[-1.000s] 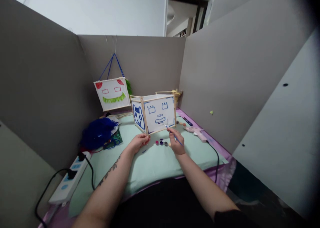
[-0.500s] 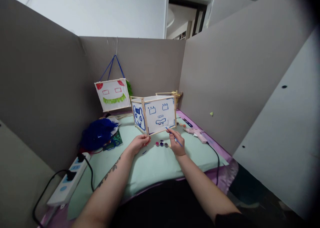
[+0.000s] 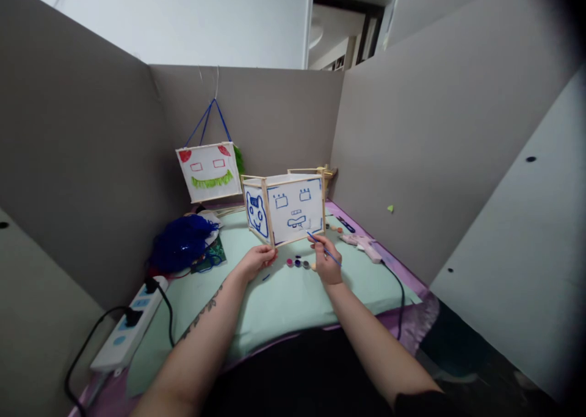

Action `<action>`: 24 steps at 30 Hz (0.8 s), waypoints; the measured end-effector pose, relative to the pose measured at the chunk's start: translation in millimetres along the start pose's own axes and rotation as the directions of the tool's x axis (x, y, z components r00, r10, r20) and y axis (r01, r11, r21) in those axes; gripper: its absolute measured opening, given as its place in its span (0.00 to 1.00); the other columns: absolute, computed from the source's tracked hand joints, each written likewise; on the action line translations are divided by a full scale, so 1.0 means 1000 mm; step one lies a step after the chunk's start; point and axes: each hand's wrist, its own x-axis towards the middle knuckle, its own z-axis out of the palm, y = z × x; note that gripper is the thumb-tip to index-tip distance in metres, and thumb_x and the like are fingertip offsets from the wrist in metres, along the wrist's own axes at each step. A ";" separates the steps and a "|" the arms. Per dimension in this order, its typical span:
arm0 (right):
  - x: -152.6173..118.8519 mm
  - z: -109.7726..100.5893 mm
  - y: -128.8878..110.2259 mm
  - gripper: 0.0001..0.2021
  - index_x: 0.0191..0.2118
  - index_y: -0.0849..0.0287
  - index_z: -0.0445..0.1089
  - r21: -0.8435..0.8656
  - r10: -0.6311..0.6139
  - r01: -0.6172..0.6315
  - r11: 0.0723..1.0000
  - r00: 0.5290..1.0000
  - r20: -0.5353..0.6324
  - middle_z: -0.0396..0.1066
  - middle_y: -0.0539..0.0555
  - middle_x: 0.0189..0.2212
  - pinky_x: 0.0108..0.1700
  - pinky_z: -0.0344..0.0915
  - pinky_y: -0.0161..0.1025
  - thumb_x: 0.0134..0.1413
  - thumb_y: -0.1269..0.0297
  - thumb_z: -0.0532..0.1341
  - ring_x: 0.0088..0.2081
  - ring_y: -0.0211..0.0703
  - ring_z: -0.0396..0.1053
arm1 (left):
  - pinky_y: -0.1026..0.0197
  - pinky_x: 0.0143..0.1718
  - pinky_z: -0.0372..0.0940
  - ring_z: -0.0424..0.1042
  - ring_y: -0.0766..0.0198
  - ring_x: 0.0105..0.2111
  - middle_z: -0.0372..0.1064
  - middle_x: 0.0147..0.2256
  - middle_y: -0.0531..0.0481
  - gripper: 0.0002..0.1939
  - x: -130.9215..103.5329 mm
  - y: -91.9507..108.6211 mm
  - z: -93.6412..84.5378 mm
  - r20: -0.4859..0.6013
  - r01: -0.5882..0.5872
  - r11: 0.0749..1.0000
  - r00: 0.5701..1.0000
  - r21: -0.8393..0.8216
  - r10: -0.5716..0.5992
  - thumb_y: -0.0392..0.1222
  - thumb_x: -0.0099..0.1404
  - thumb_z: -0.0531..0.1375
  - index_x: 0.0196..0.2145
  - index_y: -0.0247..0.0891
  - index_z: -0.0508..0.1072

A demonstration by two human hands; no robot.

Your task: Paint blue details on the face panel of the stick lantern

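Observation:
A paper lantern [image 3: 286, 218] with a thin wooden stick frame stands tilted in front of me, blue faces drawn on its two visible sides. My left hand [image 3: 259, 262] is closed on the lantern's lower front corner. Between the fingers of my right hand [image 3: 328, 263] is a slim blue paintbrush [image 3: 324, 248]. Its tip is at the lower part of the right-hand panel, below the drawn mouth; whether it touches the paper I cannot tell. Small paint pots [image 3: 297, 263] in several colours sit on the table between my hands.
A finished-looking lantern [image 3: 209, 176] hangs by blue cords at the back left. Below it lie blue yarn [image 3: 180, 243] and a white power strip [image 3: 130, 325]. On the right are a pink glue gun [image 3: 364, 246] with its cord and a dark cutter [image 3: 347, 224]. Grey partitions [image 3: 434, 112] enclose the table.
The whole view has shifted slightly. The brush in my right hand lies at a slightly different angle, its tip still by the lower part of the panel. My left hand keeps its hold.

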 end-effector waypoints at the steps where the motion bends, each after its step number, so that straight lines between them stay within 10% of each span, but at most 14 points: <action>1: 0.000 0.000 0.000 0.13 0.45 0.57 0.69 0.001 0.003 -0.003 1.000 1.000 -0.003 0.77 0.55 0.39 0.38 0.72 0.40 0.60 0.60 0.53 0.34 0.41 0.75 | 0.66 0.23 0.52 0.61 0.71 0.21 0.67 0.23 0.50 0.15 0.000 0.000 0.000 -0.001 0.000 1.000 1.000 -0.002 0.000 0.47 0.46 0.69 0.26 0.33 0.74; 24: 0.003 0.006 0.003 0.14 0.46 0.56 0.69 -0.032 0.024 -0.023 0.999 0.999 0.042 0.77 0.54 0.39 0.36 0.71 0.39 0.60 0.58 0.52 0.32 0.40 0.74 | 0.65 0.22 0.51 0.59 0.70 0.20 0.66 0.21 0.50 0.17 -0.002 0.003 0.002 -0.010 0.004 1.000 1.000 0.023 -0.004 0.49 0.45 0.70 0.25 0.33 0.73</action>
